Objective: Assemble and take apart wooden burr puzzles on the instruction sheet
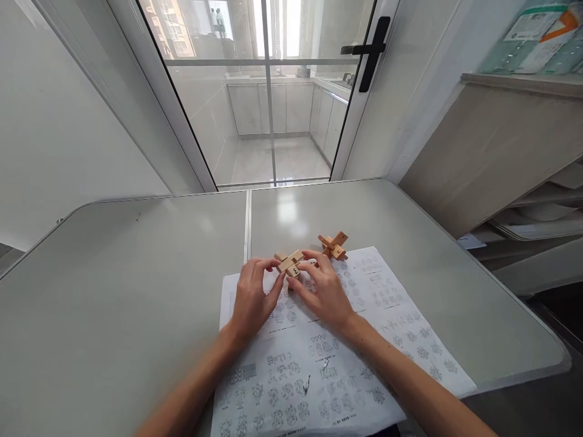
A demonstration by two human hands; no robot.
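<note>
Both of my hands meet over a printed instruction sheet (346, 370) on a grey table (136, 273). My left hand (252, 300) and my right hand (323, 291) pinch a small cluster of wooden puzzle pieces (290, 263) between their fingertips, just above the sheet's far edge. One wooden block in the cluster bears a dark mark. A second wooden puzzle (334, 244), a crossed assembly, rests on the table just beyond my right hand, untouched.
The sheet shows rows of small puzzle diagrams with two pen ticks. A seam (248, 224) runs down the tabletop. Behind the table is a glass door with a black handle (371, 51). Wooden shelves (510, 158) stand at the right.
</note>
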